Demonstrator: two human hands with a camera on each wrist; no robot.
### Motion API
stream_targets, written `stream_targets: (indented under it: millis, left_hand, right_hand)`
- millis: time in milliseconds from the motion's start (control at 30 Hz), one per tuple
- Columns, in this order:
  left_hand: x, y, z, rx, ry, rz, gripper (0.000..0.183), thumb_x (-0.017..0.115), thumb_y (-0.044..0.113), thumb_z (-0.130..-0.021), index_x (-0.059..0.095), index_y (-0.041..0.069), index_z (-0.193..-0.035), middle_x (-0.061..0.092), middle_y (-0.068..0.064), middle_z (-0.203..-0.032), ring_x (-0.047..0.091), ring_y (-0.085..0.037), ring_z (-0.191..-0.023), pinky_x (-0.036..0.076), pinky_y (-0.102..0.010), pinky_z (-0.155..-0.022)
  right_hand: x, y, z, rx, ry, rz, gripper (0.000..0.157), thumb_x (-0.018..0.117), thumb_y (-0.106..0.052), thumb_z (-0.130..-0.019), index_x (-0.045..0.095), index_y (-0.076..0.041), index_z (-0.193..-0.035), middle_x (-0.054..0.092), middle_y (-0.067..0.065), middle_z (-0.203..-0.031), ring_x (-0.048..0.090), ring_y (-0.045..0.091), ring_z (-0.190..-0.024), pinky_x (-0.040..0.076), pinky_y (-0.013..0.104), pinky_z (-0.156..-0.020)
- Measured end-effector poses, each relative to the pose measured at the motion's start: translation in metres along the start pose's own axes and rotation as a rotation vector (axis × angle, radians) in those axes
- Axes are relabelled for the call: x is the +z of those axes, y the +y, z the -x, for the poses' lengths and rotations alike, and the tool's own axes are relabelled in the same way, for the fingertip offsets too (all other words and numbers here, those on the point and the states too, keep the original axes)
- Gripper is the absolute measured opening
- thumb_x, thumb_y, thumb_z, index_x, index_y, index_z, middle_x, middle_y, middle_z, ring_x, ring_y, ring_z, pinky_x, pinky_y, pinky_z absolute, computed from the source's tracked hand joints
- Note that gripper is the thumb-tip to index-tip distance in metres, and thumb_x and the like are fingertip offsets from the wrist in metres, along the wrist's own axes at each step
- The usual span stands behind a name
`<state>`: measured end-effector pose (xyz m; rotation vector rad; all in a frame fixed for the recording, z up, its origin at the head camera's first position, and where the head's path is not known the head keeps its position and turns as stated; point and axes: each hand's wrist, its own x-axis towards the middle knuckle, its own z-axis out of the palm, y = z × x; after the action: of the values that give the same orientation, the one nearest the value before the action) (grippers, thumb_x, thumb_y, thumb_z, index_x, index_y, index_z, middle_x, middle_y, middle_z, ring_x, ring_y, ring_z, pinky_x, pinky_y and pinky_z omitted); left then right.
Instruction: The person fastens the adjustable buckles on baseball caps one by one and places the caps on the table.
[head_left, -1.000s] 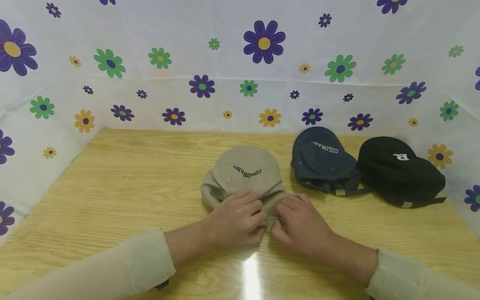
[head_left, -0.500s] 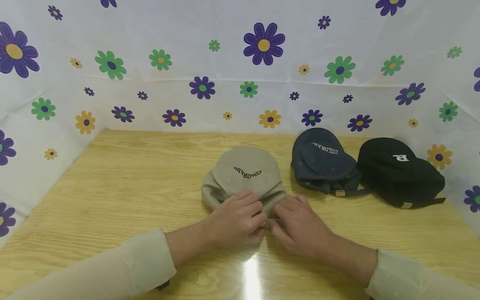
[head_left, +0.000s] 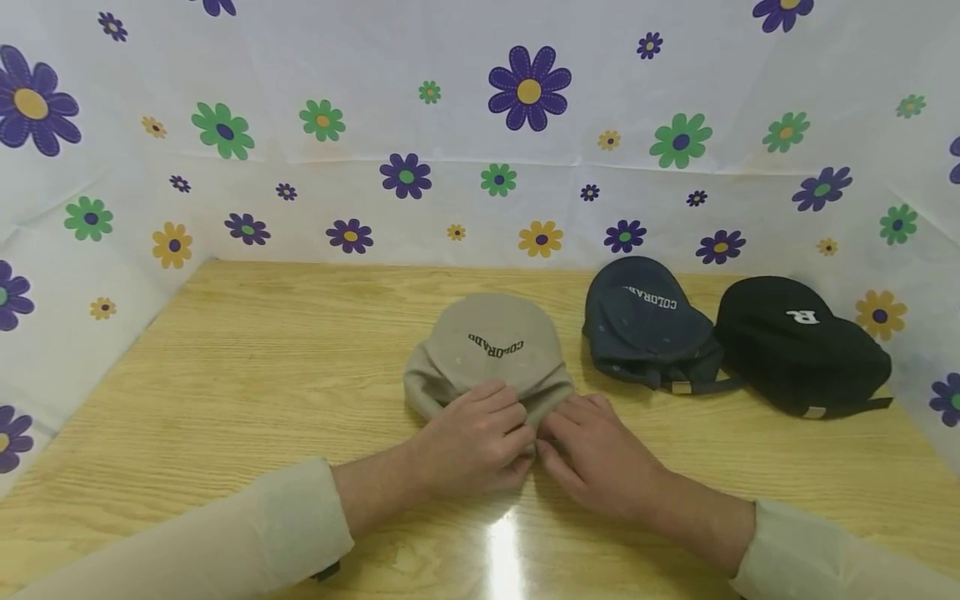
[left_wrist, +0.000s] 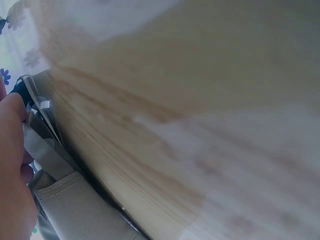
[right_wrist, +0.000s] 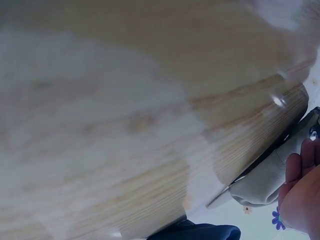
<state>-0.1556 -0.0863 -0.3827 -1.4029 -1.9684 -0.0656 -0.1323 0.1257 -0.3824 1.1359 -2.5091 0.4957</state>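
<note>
A beige baseball cap point(head_left: 495, 325) with dark COLORADO lettering, upside down from here, rests on the table, its strap side toward me. My left hand point(head_left: 476, 437) grips the cap's near edge beside the strap opening. Just right of it, my right hand point(head_left: 600, 450) pinches the strap end with thumb and fingers. The knuckles hide most of the strap in the head view. In the left wrist view a folded strap point(left_wrist: 47, 150) shows by the fingers. A small shiny metal piece point(right_wrist: 313, 134) sits at the right fingertips in the right wrist view.
On the right of the wooden table point(head_left: 262, 350) lie a navy COLORADO cap point(head_left: 637, 312) and a black cap point(head_left: 787, 350) with a white R. A white flowered cloth point(head_left: 360, 83) hangs behind and at both sides.
My right hand has moved slightly left toward the left hand, and the strap piece visible between them is now covered. The left hand and the cap stay almost still.
</note>
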Motion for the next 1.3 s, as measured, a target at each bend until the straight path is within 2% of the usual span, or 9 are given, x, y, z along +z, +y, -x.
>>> stream_targets:
  millis: [633,1300]
  left_hand:
    - [-0.0019,0.0012,-0.0011,-0.014,-0.015,0.014,0.013,0.071,0.027,-0.078,0.063,0.017,-0.074,0.057,0.006,-0.073,0.056,-0.013,-0.076,0.047,-0.027,-0.079]
    - [-0.0016,0.0009,-0.0014,-0.022,-0.001,0.032,0.014,0.071,0.025,-0.076,0.061,0.016,-0.073,0.056,0.005,-0.073,0.055,-0.014,-0.074,0.045,-0.027,-0.076]
  right_hand:
    - [-0.0015,-0.0027,0.0001,0.021,-0.034,0.008,0.013,0.057,-0.02,-0.095,0.052,-0.021,-0.082,0.045,-0.01,-0.079,0.044,0.008,-0.079,0.04,0.032,-0.083]
    - [-0.0011,-0.0009,0.0007,0.02,-0.019,-0.006,0.015,0.056,-0.019,-0.094,0.051,-0.02,-0.08,0.044,-0.01,-0.077,0.044,0.007,-0.077,0.039,0.031,-0.081]
